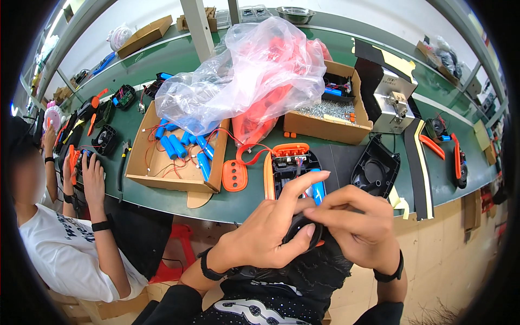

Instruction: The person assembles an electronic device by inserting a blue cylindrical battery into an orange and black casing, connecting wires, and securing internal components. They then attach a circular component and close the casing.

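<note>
Your left hand and right hand meet just below table edge, over your lap. Both grips closed on small black part, thumb of left pressed on it, right fingers curled over top; part mostly hidden. Just beyond your hands on table: orange-black casing holding blue cell. Black shell to its right. Cardboard tray of blue cells at left. Plastic bag behind. Another person's hand at far left.

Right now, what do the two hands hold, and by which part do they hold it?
Both the left hand and the right hand pinch a small black part by its edges; the fingers mostly hide it.
</note>
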Demonstrator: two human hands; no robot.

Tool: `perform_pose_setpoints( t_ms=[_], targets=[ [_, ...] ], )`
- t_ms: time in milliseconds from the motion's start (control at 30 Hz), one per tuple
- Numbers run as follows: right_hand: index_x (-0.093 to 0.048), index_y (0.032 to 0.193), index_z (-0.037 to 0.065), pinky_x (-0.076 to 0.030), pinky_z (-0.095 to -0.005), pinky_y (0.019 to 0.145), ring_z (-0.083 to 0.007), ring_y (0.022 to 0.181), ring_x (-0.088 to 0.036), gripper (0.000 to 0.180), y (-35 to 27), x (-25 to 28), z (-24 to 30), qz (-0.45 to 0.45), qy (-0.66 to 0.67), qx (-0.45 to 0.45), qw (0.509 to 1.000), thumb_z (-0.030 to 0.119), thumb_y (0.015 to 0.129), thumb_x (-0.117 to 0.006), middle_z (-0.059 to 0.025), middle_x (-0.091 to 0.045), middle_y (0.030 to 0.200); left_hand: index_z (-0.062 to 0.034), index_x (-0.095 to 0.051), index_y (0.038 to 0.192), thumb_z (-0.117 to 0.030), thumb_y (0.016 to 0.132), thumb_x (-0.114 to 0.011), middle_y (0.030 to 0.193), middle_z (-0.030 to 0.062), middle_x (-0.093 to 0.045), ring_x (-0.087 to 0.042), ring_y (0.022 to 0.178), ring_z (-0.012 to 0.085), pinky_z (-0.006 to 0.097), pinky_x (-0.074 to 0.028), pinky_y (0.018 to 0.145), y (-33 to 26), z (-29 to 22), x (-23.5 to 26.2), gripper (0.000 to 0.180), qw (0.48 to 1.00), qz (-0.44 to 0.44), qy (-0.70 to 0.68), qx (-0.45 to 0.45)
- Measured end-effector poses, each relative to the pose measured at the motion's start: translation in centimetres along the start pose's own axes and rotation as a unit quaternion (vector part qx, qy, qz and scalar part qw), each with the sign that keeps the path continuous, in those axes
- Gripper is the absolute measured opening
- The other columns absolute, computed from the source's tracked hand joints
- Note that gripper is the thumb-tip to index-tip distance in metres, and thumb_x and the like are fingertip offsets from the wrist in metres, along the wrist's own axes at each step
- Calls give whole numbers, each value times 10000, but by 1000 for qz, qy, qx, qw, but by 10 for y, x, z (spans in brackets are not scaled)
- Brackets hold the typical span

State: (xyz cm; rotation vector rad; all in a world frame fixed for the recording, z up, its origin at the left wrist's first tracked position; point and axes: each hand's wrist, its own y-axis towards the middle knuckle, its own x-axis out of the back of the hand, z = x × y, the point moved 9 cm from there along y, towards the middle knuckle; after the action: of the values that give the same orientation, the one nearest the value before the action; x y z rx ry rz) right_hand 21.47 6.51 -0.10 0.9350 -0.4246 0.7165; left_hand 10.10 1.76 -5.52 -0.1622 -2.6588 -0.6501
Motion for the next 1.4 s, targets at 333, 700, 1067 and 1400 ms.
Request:
perform_pose_setpoints(
  t_ms=[333, 700, 1067, 1400],
  targets=[
    [-710, 1170, -39, -583, -310, 697, -210, 820, -713, 399, -25, 6, -7, -76, 61, -104, 990, 6, 798, -847, -150, -714, 988, -33, -254, 1589, 58, 884, -788, 1243, 199, -627, -676, 1071, 214, 351, -535, 954, -4, 4, 8, 889, 991, -98, -92, 8],
    [-750, 1008, -13, -542, -253, 636, -138, 691, -704, 180, -68, -11, -39, -78, 119, -263, 954, -28, 849, -831, -93, -730, 816, 39, -636, 1263, 23, 948, -752, 1217, 104, -646, -679, 1096, 159, 301, -546, 964, -7, 14, 32, 336, 962, -266, -17, 62],
    [-712, 1056, 27, -563, -424, 777, -340, 899, -675, 344, -153, -80, 1, -166, -121, -47, 978, 108, 750, -848, -124, -690, 1022, 36, -578, 1271, 1, 982, -733, 1196, 112, -678, -671, 1101, 156, 298, -534, 986, -11, 24, 35, 330, 912, -393, -117, -4],
    [-750, 1163, 40, -496, -539, 1011, -456, 1158, -645, 312, -172, -207, -101, -23, 11, -282, 959, 185, 896, -682, -225, -716, 1220, 43, -575, 1270, 25, 959, -740, 1191, 134, -682, -670, 1091, 173, 316, -534, 983, -28, 29, 33, 353, 903, -413, -114, -20]
  ],
)
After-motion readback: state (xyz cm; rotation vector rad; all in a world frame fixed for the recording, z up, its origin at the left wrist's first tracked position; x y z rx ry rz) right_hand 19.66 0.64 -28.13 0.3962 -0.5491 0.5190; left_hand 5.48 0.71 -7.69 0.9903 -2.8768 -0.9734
